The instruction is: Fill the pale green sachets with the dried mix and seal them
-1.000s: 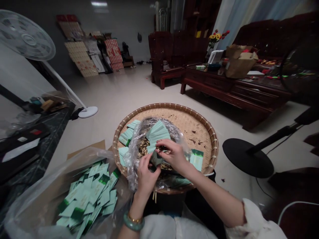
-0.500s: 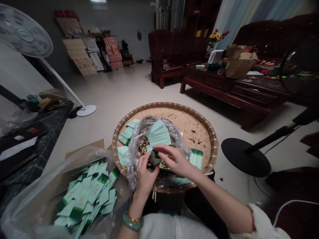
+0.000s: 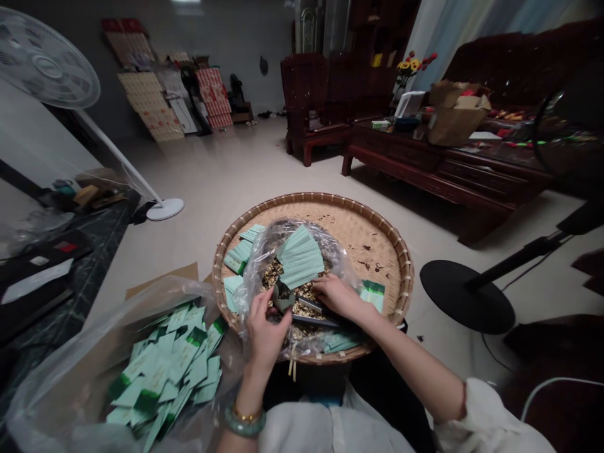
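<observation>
My left hand (image 3: 265, 335) pinches a small shiny grey-green packet (image 3: 283, 297) over a heap of dried tea-like flakes (image 3: 302, 299). The flakes lie inside a clear plastic bag (image 3: 255, 283), its mouth open. My right hand (image 3: 337, 297) curls over a narrow metal tool (image 3: 314, 318), whose far end is hidden under the palm. A stack of pale green paper sachets (image 3: 301, 257) leans against the bag's inner side. All this sits in a round woven bamboo tray (image 3: 372, 245).
A plastic-lined heap of green-and-white sachets (image 3: 165, 371) lies at lower left, next to my left arm. Stray flakes dot the tray. A black fan base (image 3: 465, 296) stands to the right, a white fan (image 3: 47, 63) upper left, and a dark wooden table (image 3: 425, 154) behind.
My right hand has dropped from the packet down onto the metal tool, which now shows above the flakes. The left hand has shifted slightly left, with the packet still in its fingers.
</observation>
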Motion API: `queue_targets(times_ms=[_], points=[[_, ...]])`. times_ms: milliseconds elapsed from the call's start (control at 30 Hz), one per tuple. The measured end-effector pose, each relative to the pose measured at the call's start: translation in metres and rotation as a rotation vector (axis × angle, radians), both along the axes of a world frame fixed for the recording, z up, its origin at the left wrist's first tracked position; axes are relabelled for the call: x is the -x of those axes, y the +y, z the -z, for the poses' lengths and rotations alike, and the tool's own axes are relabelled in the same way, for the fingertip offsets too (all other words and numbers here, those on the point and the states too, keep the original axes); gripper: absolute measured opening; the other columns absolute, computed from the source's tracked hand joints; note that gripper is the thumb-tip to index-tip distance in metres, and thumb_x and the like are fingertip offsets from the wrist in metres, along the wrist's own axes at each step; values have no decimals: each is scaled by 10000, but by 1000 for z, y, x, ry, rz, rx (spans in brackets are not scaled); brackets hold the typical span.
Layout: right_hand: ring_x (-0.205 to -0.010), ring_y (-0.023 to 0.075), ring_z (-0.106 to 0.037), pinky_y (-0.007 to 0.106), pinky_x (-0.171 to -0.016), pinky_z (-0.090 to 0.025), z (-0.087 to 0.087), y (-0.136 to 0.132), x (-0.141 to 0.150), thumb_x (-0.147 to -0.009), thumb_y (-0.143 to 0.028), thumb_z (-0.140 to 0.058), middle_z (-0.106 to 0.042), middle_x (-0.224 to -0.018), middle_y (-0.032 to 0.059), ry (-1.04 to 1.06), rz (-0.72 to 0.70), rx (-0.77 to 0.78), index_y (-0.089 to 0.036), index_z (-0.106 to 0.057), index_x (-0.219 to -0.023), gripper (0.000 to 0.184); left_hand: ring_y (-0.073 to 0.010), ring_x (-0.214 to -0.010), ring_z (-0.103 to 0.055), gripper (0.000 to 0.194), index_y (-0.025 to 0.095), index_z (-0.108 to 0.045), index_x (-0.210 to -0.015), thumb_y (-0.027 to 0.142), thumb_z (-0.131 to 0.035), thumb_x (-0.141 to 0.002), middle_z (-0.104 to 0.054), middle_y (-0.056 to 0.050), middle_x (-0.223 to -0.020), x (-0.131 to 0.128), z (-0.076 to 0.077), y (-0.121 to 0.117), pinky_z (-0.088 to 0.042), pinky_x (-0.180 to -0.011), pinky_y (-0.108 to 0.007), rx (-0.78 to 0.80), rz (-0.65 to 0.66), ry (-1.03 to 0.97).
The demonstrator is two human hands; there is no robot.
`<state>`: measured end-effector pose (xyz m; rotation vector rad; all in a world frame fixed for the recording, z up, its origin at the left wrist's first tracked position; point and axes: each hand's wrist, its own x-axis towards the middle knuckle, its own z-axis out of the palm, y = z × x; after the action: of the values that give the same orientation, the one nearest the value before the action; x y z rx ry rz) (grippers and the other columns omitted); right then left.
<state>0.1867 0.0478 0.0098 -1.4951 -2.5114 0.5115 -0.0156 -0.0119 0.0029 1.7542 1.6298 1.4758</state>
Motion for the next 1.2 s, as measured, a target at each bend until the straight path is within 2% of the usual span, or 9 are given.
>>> queue_targets(times_ms=[100,233,400,467,567,800,1000,1100,1200], points=[[-978,212,-549,292,-858,-397,4,8,2,-887,-87,-439,-635,-1045,114,-27,27,-31,-143,-646,-980,234,-171,-780,-643,424,153,-600,-1134,247,-655,-725,-595,-91,-1035,1,0,0,-576,-662,-289,5,-7,-1],[-1006,204,-531,282,-847,-387,9,17,0,-878,-32,-402,-605,-1103,118,-63,56,-30,-163,-602,-1094,323,-153,-725,-638,430,159,-602,-1138,251,-660,-722,-598,-85,-1025,1,1,-1,-575,-652,-284,11,-17,-6],[-977,219,-550,277,-833,-394,6,18,2,-817,-148,-585,-633,-980,99,-91,49,8,-166,-632,-1014,204,-167,-783,-637,417,164,-600,-1136,231,-650,-728,-593,-88,-1042,-1,1,0,-576,-668,-287,7,1,-4],[-1016,229,-537,286,-850,-397,4,18,6,-786,-218,-644,-616,-1055,102,-84,51,9,-172,-611,-1058,278,-168,-800,-632,413,168,-597,-1137,225,-648,-731,-593,-85,-1040,-2,1,0,-574,-672,-285,7,5,8],[-1048,240,-525,297,-851,-405,4,19,11,-776,-228,-653,-597,-1109,121,-71,69,13,-164,-588,-1096,332,-174,-835,-627,415,168,-595,-1139,223,-647,-731,-589,-84,-1042,-2,1,0,-574,-679,-280,-2,9,6],[-945,223,-601,262,-787,-418,9,30,11,-710,-76,-601,-673,-971,103,9,45,57,-157,-669,-950,263,-171,-833,-627,416,170,-596,-1138,222,-647,-729,-582,-81,-1040,-2,2,0,-578,-692,-288,10,10,-12],[-803,194,-633,234,-684,-426,12,33,8,-672,-51,-572,-714,-866,79,123,102,82,-147,-707,-863,253,-176,-845,-628,423,175,-593,-1151,219,-644,-734,-586,-80,-1048,-2,1,-2,-575,-699,-293,15,18,0],[-746,167,-624,222,-656,-425,7,30,3,-686,-77,-581,-715,-835,55,197,129,78,-147,-710,-871,236,-178,-849,-628,423,184,-595,-1153,217,-643,-733,-590,-73,-1040,-1,1,-1,-571,-696,-289,18,23,11],[-669,140,-597,216,-612,-420,-6,26,-5,-724,-135,-583,-695,-761,26,257,156,68,-144,-704,-898,213,-173,-849,-623,441,192,-584,-1172,201,-637,-735,-582,-74,-1066,-2,1,-1,-567,-701,-289,35,35,25]])
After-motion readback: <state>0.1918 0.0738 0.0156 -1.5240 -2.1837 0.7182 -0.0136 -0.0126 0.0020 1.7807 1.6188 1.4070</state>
